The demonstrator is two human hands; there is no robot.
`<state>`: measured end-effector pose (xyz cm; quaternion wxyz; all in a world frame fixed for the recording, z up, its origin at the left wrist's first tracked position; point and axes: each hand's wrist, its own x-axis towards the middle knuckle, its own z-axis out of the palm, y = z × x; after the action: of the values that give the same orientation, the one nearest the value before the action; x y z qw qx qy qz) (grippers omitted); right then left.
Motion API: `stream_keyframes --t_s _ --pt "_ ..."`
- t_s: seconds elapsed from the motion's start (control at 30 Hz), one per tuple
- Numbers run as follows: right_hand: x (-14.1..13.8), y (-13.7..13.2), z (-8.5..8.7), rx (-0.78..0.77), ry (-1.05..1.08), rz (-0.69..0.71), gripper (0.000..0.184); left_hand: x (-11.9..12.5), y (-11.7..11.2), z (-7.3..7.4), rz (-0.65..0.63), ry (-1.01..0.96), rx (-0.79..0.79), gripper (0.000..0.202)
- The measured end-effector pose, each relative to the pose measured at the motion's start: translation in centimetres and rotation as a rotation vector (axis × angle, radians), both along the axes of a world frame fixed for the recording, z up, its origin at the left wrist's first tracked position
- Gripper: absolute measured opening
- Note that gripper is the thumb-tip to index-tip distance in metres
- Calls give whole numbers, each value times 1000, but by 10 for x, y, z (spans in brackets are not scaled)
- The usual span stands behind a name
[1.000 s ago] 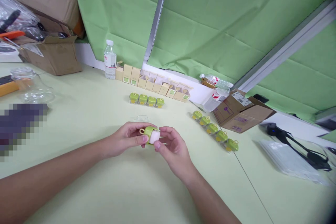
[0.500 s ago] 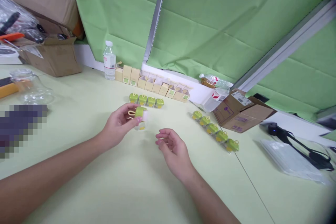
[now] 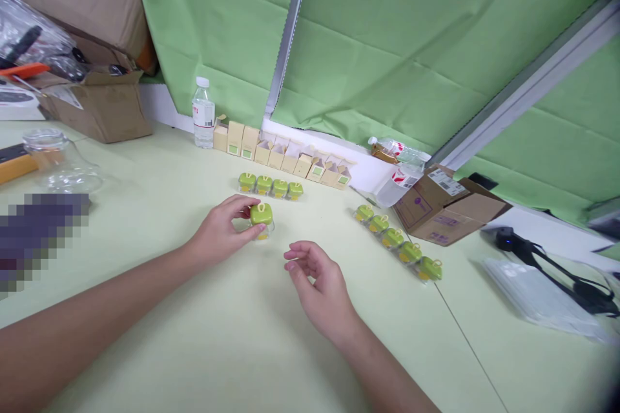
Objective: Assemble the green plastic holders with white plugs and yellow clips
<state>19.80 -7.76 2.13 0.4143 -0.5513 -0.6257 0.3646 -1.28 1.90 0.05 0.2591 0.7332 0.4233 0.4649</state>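
A small clear container with a green lid [image 3: 261, 213] and a pale loop on top stands upright on the table, something yellow showing low inside it. My left hand [image 3: 225, 229] grips it from the left side, thumb in front and fingers behind. To the right, my right hand [image 3: 320, 284] hovers with loosely curled fingers apart from the thumb, and nothing shows in it. Just behind the held container runs a short row of matching green-lidded containers [image 3: 279, 188]. Another slanting row of green-lidded containers [image 3: 392, 237] sits farther right.
Small cream paper boxes [image 3: 276, 155], several with open flaps, line the back beside an upright water bottle [image 3: 203, 115]. A cardboard box [image 3: 448, 206] and lying bottles [image 3: 397, 184] are at right. A glass vessel [image 3: 65, 164] and a larger carton [image 3: 104, 106] stand left.
The container in my left hand went from having its green lid tipped sideways, loop pointing left, to upright with the loop on top. My right hand barely moved.
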Motion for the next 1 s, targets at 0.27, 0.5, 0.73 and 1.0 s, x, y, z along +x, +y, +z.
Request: stream_keyframes --t_s 0.27,0.5,0.73,1.0 --pt "0 -2 1 53 -86 27 21 0 2 -2 -48 37 -36 45" --pt "0 -1 -1 87 -128 42 21 2 -1 1 -61 39 -21 43" --pt "-1 -1 -2 107 -152 62 21 4 -1 2 -58 24 -9 45" --pt "-1 -2 0 114 -171 71 21 5 0 -2 -63 62 -84 42"
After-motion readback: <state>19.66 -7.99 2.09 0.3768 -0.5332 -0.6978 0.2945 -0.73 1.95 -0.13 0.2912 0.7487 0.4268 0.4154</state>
